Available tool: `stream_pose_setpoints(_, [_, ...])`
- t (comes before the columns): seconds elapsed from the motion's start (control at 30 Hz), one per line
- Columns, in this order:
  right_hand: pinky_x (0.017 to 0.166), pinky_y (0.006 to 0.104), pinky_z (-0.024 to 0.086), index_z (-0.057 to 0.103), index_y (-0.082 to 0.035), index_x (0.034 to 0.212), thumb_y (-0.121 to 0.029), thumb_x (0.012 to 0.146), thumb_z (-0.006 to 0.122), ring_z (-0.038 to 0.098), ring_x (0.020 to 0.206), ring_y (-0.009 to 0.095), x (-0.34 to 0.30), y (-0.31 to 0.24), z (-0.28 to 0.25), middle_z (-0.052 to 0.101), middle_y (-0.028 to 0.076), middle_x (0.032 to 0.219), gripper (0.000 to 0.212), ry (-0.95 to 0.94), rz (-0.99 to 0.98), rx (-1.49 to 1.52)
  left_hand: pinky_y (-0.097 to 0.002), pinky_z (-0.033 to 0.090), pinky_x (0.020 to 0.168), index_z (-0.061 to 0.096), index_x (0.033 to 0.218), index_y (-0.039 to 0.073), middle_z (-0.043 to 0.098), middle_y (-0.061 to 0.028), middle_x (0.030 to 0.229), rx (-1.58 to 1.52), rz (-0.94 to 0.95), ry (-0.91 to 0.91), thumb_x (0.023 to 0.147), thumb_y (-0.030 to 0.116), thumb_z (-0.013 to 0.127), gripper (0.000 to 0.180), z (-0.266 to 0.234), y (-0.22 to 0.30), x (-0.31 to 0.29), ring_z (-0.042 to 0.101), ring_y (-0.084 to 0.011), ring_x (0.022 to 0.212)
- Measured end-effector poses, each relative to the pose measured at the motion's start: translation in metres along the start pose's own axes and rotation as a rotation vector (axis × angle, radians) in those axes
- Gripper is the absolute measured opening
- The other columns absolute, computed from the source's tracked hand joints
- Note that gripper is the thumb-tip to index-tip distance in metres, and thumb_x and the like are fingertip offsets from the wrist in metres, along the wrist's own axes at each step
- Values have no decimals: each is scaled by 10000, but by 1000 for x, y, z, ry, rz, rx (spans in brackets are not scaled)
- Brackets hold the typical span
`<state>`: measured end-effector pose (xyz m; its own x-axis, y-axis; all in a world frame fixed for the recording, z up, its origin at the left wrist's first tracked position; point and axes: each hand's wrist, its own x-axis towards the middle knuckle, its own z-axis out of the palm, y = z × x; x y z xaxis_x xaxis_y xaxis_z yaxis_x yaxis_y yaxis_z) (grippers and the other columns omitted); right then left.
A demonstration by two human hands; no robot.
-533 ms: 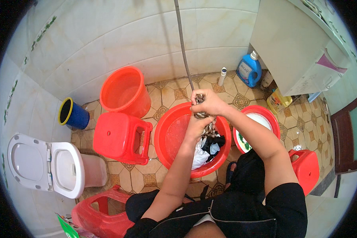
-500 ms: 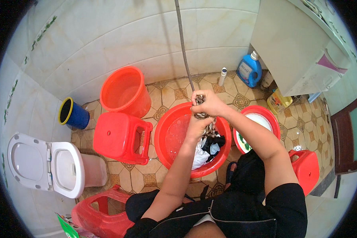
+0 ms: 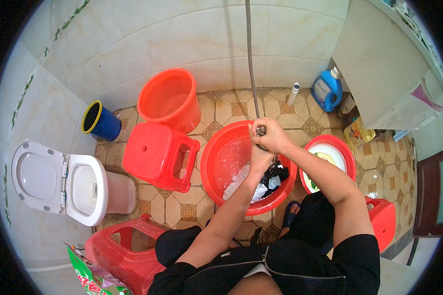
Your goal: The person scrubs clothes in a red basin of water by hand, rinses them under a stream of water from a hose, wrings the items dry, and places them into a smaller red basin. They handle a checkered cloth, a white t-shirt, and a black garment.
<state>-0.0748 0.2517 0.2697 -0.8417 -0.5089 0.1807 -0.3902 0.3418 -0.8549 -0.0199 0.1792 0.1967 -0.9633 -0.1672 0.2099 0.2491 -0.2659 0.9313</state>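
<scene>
Both my hands are closed round a twisted, dark-and-light patterned cloth [image 3: 262,131]. My right hand [image 3: 273,137] grips its upper end, and my left hand [image 3: 261,160] grips just below, close against the right. They are above a large red basin [image 3: 207,173] with some water in it. White clothes [image 3: 238,179] and black clothes [image 3: 279,173] lie in the basin under my hands. Most of the cloth is hidden by my fingers. To the right stands a smaller red basin [image 3: 351,160] holding white suds and something yellow and green.
A red stool [image 3: 152,151] and an orange-red bucket [image 3: 170,110] stand left, near a blue bin [image 3: 106,127] and a toilet [image 3: 98,189]. A grey hose [image 3: 251,59] hangs behind the basin. Blue [image 3: 327,91] and yellow [image 3: 358,132] detergent bottles stand at the right.
The patterned cloth is bunched tighter in my hands, with less of it showing below them. My hands have shifted closer together. The whole view has moved slightly.
</scene>
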Motion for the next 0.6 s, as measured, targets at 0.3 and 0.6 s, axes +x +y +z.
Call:
stream_pose_setpoints(0.3, [860, 378, 466, 602, -90, 1135, -122, 710, 713, 572, 936, 322, -8, -22, 2, 546, 159, 981, 440, 78, -13, -89, -363, 395, 1031, 304, 1407, 18, 473, -129, 1353, -200, -95, 33, 770, 91, 755, 784, -1, 19, 2, 514, -210, 1202])
stream_pose_setpoints(0.6, [1142, 398, 240, 274, -12, 1465, -601, 910, 507, 304, 1383, 309, 5, -28, 9, 303, 196, 1491, 842, 51, 66, 409, -324, 498, 884, 552, 1240, 31, 626, -55, 1141, -205, -114, 280, 811, 17, 677, 447, -36, 34, 17, 604, -174, 1031])
